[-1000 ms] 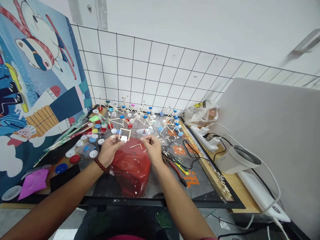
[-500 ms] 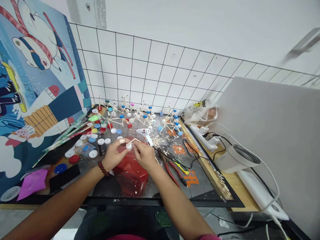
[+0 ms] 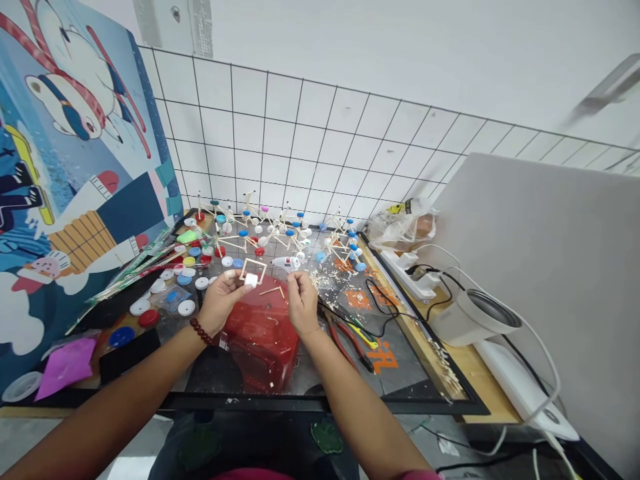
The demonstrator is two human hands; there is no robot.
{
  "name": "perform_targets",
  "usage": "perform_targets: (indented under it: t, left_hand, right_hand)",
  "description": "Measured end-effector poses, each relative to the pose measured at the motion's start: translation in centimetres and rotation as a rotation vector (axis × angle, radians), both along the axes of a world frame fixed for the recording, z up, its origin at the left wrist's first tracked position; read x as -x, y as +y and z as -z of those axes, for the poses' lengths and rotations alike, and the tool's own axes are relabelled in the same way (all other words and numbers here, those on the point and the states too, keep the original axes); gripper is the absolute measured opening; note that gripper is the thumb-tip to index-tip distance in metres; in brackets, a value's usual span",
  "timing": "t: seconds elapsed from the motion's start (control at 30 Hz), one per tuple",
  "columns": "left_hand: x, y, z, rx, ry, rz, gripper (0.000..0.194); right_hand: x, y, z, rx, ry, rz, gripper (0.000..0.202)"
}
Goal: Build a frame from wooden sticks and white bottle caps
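My left hand (image 3: pixel 223 301), wearing a dark red bead bracelet, is closed in a pinch on a small square frame of thin wooden sticks (image 3: pixel 265 272). A small white piece (image 3: pixel 251 281) sits at the frame's lower edge, by my fingertips. My right hand (image 3: pixel 303 303) has its fingers curled together, directly in front of the white glue gun (image 3: pixel 286 263). It covers the gun's handle, and whether it grips it cannot be seen. Below the hands is a red plastic box (image 3: pixel 263 340), upside down, with a few loose sticks (image 3: pixel 271 291) on top.
Stick-and-cap models (image 3: pixel 290 230) line the back, with loose bottle caps (image 3: pixel 187 307) at left. Red-handled pliers (image 3: pixel 350 340), a black cable (image 3: pixel 383 320) and stick scraps (image 3: pixel 327 283) lie at right. Beyond the tray edge stands a power strip (image 3: pixel 407 277).
My hands have moved apart, the right one shifting right toward the glue gun. The square frame now shows clearly in my left hand. Loose sticks show on the red box.
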State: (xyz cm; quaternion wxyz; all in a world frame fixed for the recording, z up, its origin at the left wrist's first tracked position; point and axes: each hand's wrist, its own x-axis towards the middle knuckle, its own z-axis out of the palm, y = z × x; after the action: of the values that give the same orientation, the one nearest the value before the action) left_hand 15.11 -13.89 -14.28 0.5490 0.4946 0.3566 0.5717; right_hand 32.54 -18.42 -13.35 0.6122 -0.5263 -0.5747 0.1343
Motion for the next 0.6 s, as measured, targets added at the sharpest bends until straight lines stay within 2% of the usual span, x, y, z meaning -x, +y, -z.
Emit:
perform_targets:
  t: [0.13, 0.23, 0.3, 0.43, 0.6]
  left_hand:
    - [-0.3, -0.4, -0.2, 0.006, -0.023, 0.058, 0.044]
    - [-0.5, -0.7, -0.1, -0.027, 0.020, 0.125, 0.038]
    - [-0.5, -0.8, -0.1, -0.051, 0.053, 0.163, 0.037]
    - [-0.5, -0.7, 0.1, -0.037, 0.125, 0.215, 0.042]
    - [0.0, -0.2, 0.4, -0.019, 0.215, 0.086, 0.027]
  right_hand:
    - [0.4, 1.0, 0.9, 0.193, 0.159, -0.247, 0.026]
    - [0.8, 1.4, 1.3, 0.240, 0.233, -0.386, 0.030]
    - [0.7, 1.4, 1.2, 0.244, 0.267, -0.404, 0.030]
    - [0.4, 1.3, 0.9, 0.250, 0.321, -0.340, 0.036]
    - [0.1, 1.4, 1.0, 0.265, 0.313, -0.354, 0.037]
